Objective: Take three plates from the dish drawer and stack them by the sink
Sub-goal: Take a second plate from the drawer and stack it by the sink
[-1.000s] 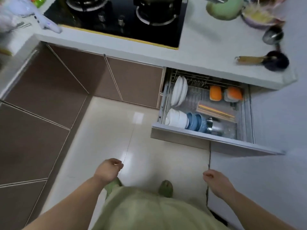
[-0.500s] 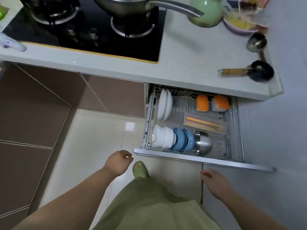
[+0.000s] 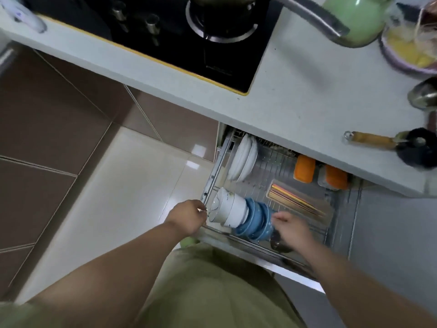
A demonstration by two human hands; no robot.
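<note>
the plates (image 3: 243,157) are standing on edge at the drawer's (image 3: 214,172) left rear, beyond both hands. the left hand (image 3: 188,216), loosely curled and holding nothing, is lying nearer, at the left rail. the right hand (image 3: 292,229) is hovering spread over the bowls (image 3: 254,221), empty.

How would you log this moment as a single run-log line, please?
phase: reach | dish drawer: open | white plates: racked upright, untouched | left hand: at drawer's left rail | right hand: empty, over blue bowls
</note>
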